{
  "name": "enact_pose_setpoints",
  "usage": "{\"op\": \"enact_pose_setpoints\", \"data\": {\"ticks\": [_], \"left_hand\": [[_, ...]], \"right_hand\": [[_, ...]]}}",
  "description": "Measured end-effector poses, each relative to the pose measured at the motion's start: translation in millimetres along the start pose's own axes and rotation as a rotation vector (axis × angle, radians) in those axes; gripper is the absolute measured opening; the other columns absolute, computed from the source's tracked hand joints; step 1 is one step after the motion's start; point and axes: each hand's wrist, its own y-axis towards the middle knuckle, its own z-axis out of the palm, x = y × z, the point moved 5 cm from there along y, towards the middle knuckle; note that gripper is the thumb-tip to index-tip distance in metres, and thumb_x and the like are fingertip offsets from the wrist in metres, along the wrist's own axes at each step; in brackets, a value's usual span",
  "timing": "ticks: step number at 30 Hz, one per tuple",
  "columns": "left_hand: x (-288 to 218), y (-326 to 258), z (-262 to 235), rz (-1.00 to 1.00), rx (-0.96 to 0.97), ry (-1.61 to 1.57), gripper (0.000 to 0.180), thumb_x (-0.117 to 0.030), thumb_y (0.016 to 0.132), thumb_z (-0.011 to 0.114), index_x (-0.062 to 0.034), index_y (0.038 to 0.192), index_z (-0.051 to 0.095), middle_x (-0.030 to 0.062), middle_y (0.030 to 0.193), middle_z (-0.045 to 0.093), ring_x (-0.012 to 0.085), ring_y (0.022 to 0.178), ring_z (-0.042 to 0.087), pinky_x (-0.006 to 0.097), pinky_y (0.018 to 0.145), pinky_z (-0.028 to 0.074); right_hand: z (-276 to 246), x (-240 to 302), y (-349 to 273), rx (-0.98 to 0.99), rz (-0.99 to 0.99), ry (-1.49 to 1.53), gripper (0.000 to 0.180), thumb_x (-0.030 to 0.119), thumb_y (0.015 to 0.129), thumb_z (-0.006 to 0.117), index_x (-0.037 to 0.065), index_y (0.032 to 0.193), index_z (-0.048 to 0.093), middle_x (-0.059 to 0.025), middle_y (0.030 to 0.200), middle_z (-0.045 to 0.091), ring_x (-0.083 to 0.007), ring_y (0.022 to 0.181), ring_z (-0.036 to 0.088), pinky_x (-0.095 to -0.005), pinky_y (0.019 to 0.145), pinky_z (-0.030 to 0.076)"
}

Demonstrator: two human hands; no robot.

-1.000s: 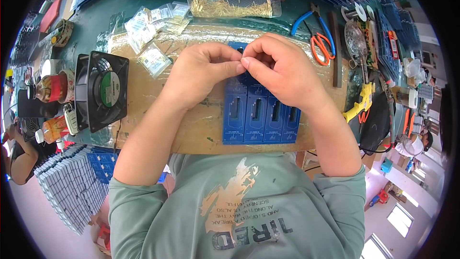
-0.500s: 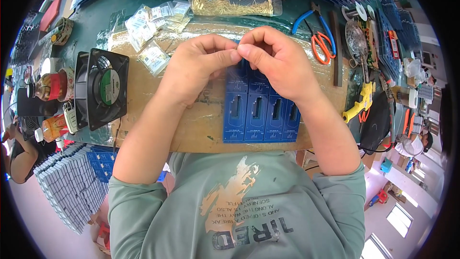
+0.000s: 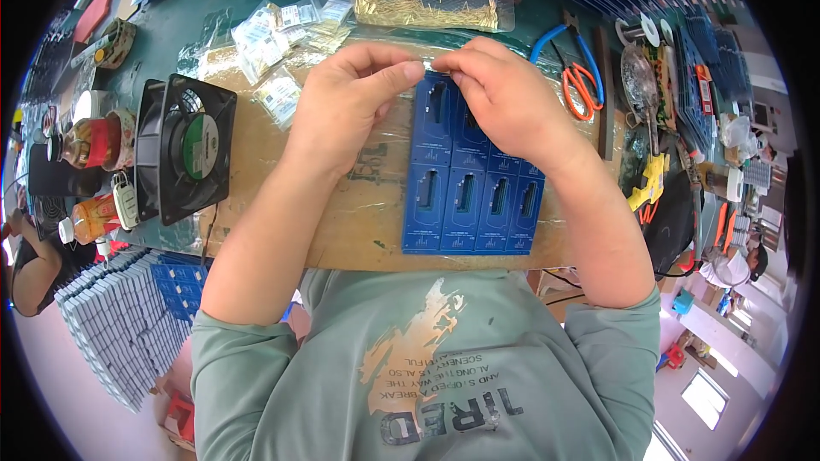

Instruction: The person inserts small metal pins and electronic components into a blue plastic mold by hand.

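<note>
A blue circuit board panel [image 3: 430, 235] with several slotted sections lies on the brown cardboard before me. Over its far left corner, my left hand [image 3: 348, 104] holds thumb and forefinger pressed together; anything between the tips is too small to make out. Just to the right, my right hand [image 3: 504, 98] is closed in a pinch over the panel's far edge, covering part of that row. What its fingertips hold, if anything, is hidden. A narrow gap separates the two hands' fingertips.
Beyond my hands stands a clear tray [image 3: 427, 13] of thin gold-coloured pins. Small plastic bags [image 3: 278, 96] lie at the far left, near a black fan [image 3: 184, 149]. Cutters [image 3: 574, 68] with blue and orange handles and a yellow-handled tool [image 3: 652, 179] lie on the right.
The fingertips have parted slightly, and my right hand has moved a little away from me. More of the panel's far left section shows. The whole view has shifted slightly.
</note>
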Motion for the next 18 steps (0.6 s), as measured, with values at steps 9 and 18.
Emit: {"op": "enact_pose_setpoints", "data": {"ticks": [9, 18], "left_hand": [[0.5, 1.2, -2.7, 0.007, 0.008, 0.006, 0.02, -0.013, 0.085, 0.075, -0.0008, 0.1, 0.071, -0.0023, 0.077, 0.062, 0.0033, 0.062, 0.044, 0.02, 0.054, 0.034], [-2.5, -0.9, -1.7, 0.005, 0.003, 0.051, 0.02, -0.012, 0.085, 0.075, -0.0005, 0.101, 0.071, -0.0011, 0.084, 0.066, 0.0031, 0.067, 0.048, 0.02, 0.058, 0.037]], "right_hand": [[-2.3, 10.3, 9.4, 0.032, 0.075, -0.027, 0.023, 0.01, 0.091, 0.053, 0.006, 0.112, 0.062, -0.0178, 0.103, 0.069, -0.0377, 0.095, 0.065, -0.0455, 0.082, 0.052], [-2.2, 14.9, 13.8, 0.031, 0.009, -0.095, 0.023, 0.01, 0.09, 0.055, 0.006, 0.11, 0.063, -0.0176, 0.101, 0.069, -0.0381, 0.095, 0.065, -0.0457, 0.081, 0.052]]}}
